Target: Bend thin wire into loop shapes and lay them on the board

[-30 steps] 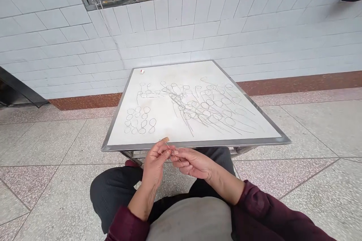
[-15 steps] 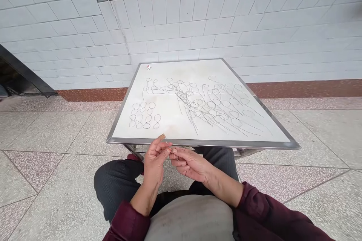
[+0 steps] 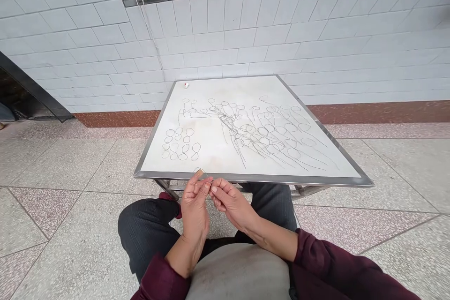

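Note:
My left hand (image 3: 196,204) pinches a thin wire (image 3: 202,170) just in front of the table's near edge; the wire loops up past its fingertips. A tan wrap covers one of its fingers. Touching it at the fingertips, my right hand (image 3: 230,200) grips the same wire, and a thin end hangs below. On the white table (image 3: 207,143) lie several wire figure-eight shapes (image 3: 185,148) at the left. A tangle of looped wires with long tails (image 3: 263,138) spreads over the middle and right.
A small red-and-white object (image 3: 186,86) sits at the table's far left corner. Behind stands a tiled wall (image 3: 239,40) with a barred window. My knees are under and beside the table's near edge, above the speckled floor (image 3: 87,234).
The wire loop now shows more clearly above my left fingertips. My right hand has turned and its fingers have curled closer around the wire. The view has shifted slightly.

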The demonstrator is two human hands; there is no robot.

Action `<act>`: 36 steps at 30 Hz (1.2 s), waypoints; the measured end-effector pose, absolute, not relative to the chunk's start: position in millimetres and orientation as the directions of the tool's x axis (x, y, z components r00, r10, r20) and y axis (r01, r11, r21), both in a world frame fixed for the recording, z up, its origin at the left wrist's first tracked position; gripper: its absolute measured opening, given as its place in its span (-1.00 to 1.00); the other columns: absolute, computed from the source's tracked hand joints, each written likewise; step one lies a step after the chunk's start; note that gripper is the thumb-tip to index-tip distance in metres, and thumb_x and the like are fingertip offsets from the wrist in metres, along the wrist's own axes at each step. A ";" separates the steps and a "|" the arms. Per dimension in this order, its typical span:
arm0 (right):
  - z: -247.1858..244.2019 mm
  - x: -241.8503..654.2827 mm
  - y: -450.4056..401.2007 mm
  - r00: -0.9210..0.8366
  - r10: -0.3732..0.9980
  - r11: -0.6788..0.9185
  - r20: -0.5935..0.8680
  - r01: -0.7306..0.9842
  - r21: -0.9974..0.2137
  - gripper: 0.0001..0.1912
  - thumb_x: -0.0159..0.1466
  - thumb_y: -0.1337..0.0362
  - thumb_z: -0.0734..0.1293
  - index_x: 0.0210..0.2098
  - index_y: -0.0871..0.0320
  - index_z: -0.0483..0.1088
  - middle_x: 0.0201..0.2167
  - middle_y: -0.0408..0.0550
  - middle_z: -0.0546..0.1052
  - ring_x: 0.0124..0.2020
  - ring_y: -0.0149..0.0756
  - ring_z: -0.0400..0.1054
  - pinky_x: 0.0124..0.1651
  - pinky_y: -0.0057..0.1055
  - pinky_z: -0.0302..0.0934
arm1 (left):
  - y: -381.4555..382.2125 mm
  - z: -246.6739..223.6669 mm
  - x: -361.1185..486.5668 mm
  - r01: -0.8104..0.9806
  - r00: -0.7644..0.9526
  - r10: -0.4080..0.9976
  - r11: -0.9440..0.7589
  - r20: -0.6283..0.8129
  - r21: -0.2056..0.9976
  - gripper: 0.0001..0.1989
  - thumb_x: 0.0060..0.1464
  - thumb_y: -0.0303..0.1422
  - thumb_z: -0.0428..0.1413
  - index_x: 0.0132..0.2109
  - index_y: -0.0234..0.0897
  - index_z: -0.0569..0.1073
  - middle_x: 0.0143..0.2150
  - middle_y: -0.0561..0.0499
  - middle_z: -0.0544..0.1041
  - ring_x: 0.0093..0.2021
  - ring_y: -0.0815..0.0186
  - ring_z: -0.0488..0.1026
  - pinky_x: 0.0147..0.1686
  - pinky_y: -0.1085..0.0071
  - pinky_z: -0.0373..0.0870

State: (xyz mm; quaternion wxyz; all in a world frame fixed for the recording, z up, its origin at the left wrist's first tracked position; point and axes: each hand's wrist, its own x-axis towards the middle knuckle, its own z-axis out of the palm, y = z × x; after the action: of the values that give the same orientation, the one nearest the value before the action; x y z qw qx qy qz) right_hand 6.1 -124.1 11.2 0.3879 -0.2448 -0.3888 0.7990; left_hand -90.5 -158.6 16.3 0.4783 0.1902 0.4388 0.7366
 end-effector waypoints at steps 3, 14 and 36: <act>7.9 6.8 -123.5 -0.600 0.798 -0.362 -0.052 -0.409 -0.838 -0.72 0.22 0.08 0.37 -0.36 0.15 0.28 -0.43 -0.21 0.35 -0.59 -0.55 -0.01 -0.58 -0.54 -0.22 | -159.4 20.5 -92.1 -0.541 -0.475 0.869 -0.168 -0.135 0.824 -0.62 -0.03 -0.43 0.28 -0.02 -0.22 0.49 -0.37 0.07 0.56 -0.19 0.40 0.49 -0.07 0.44 0.31; -15.5 11.7 -120.2 -0.474 0.702 0.547 0.531 -0.117 -0.829 -0.79 0.28 0.27 0.32 -0.08 0.06 0.33 -0.22 -0.04 0.43 -0.32 -0.33 0.30 -0.30 -0.37 0.29 | -162.1 33.9 -101.5 -0.648 -0.478 0.852 -0.175 -0.217 0.741 -0.57 -0.07 -0.46 0.30 0.00 -0.26 0.46 -0.31 0.04 0.55 -0.25 0.43 0.50 -0.19 0.51 0.38; -9.2 18.7 -115.4 -0.402 0.660 0.474 0.635 -0.433 -0.767 -0.81 0.34 0.19 0.27 -0.16 0.00 0.52 -0.24 -0.03 0.59 -0.28 -0.28 0.45 -0.36 -0.36 0.36 | -169.0 53.0 -107.5 -0.668 -0.412 0.886 -0.136 -0.212 0.731 -0.49 -0.09 -0.55 0.29 0.06 -0.28 0.42 -0.43 0.13 0.48 -0.44 0.51 0.43 -0.39 0.61 0.34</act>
State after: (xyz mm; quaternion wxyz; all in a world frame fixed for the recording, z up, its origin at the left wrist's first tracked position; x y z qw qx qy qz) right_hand 18.7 -115.4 -9.2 0.5403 -0.0853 -0.6670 0.5058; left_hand -107.5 -169.0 53.0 0.5245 0.1373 0.3963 0.7409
